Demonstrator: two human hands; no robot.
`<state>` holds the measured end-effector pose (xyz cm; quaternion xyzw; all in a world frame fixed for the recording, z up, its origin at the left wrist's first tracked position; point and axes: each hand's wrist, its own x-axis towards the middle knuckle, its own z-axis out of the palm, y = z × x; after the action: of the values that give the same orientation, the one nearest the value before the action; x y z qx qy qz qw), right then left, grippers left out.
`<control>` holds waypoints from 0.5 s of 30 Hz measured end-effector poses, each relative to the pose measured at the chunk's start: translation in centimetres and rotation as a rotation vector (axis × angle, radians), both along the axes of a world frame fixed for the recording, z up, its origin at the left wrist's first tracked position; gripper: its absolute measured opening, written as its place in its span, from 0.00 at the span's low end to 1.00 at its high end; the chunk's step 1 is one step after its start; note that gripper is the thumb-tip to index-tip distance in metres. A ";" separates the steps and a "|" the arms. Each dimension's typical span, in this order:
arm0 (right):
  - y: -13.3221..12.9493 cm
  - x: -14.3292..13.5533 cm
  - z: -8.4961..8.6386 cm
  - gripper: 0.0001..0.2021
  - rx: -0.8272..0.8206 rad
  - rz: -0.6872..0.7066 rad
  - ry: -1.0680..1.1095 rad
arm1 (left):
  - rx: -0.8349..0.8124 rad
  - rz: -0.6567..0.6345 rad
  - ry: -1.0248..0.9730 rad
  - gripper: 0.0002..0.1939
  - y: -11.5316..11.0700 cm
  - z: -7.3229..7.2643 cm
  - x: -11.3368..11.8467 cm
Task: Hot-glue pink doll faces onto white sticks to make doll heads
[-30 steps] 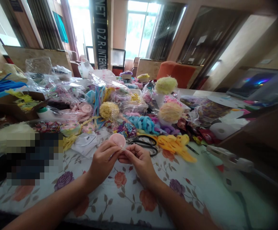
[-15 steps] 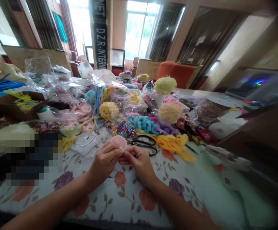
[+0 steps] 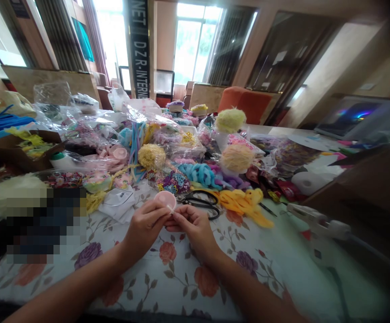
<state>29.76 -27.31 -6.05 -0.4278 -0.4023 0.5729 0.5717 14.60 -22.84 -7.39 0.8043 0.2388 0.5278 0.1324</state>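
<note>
Both bare hands work close together, just above the near-middle part of the tabletop [image 3: 148, 273], which carries a white cover printed with flowers and leaves.

Left hand [image 3: 146, 229]: comes in from the lower left, thumb and fingers [image 3: 154, 208] drawn together in a pinch on a small pale piece [image 3: 171, 209]. Right hand [image 3: 193, 226]: comes in from the lower right, thumb and forefinger pinching at the same piece, other fingers curled beneath. The piece sits between the two sets of fingertips, mostly covered by them (too small to make out its shape).

Pink cup [image 3: 165, 199]: round, shallow, open side showing, directly beyond the left fingertips and overlapped by them. Cannot tell whether it is held or lies on the cover.

Surroundings: black-handled scissors [image 3: 215, 196] lie just beyond the right hand, handles toward the right. Orange-yellow fuzzy strips [image 3: 238, 202] lie to the right of the scissors, with a dark pen [image 3: 268, 209] beside them. A crumpled white packet [image 3: 117, 202] lies to the left of the cup. A pale glue gun [image 3: 319, 224] is at the far right, well apart from the hands. Beyond the scissors, blue fuzzy strips [image 3: 198, 175] lie in a heap; a yellow pompom [image 3: 151, 156] sits behind the cup, among clear plastic bags. Open cardboard box [image 3: 55, 148] at left, yellow material inside.
</note>
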 end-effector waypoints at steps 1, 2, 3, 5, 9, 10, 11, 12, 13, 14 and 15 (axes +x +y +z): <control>0.0 0.0 0.0 0.11 -0.002 0.000 -0.003 | -0.003 -0.005 0.006 0.05 0.0 0.0 0.0; -0.1 0.0 0.0 0.12 -0.005 -0.002 -0.005 | -0.004 -0.007 0.009 0.05 0.0 0.0 0.0; -0.1 0.0 0.1 0.12 -0.008 -0.003 -0.007 | -0.005 -0.010 0.012 0.06 0.0 0.0 0.0; -0.2 0.0 0.1 0.12 -0.009 -0.003 -0.007 | -0.001 -0.013 0.016 0.06 -0.1 0.0 0.0; -0.1 -0.1 0.3 0.12 0.000 -0.003 0.001 | 0.002 0.016 0.016 0.05 -0.2 0.2 0.2; -0.1 -0.1 0.3 0.12 0.002 -0.006 0.004 | 0.001 0.036 0.013 0.05 -0.3 0.2 0.2; -0.1 -0.1 0.4 0.12 0.002 -0.008 0.007 | 0.002 0.059 0.010 0.05 -0.3 0.3 0.2; -0.1 -0.1 0.5 0.12 0.001 -0.009 0.007 | 0.005 0.082 0.007 0.05 -0.3 0.3 0.2; -0.1 -0.1 0.5 0.12 0.001 -0.010 0.007 | 0.009 0.105 0.007 0.05 -0.4 0.3 0.2; 0.0 -0.1 0.6 0.12 0.001 -0.010 0.006 | 0.012 0.124 0.008 0.06 -0.4 0.3 0.2; 0.0 0.0 0.6 0.12 0.002 -0.011 0.005 | 0.013 0.138 0.011 0.07 -0.4 0.3 0.2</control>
<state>29.72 -27.35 -5.47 -0.4280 -0.3989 0.5705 0.5764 14.83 -23.21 -7.09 0.7896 0.2910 0.5328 0.0891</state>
